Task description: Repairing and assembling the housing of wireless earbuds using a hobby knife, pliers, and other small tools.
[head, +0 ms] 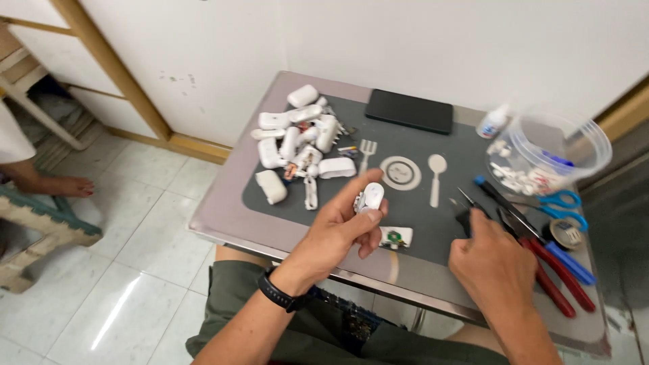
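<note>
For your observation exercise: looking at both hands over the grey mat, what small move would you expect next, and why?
Probably the right hand lifts the black-tipped tool it rests on and brings it toward the small white casing that the left hand holds up between thumb and fingers. The casing is raised off the grey mat, and the right hand's fingers already curl around the tool.

Left hand (pixel 341 230) raised over the desk (pixel 223 220), pinching a small white charger (pixel 370 198) between thumb and fingers. Right hand (pixel 493 260) closed around a dark tool (pixel 466 209), beside red-handled pliers (pixel 558 280). Pile of white chargers (pixel 301 145) on the grey mat (pixel 419 223); clear tub (pixel 547 152) at far right.
</note>
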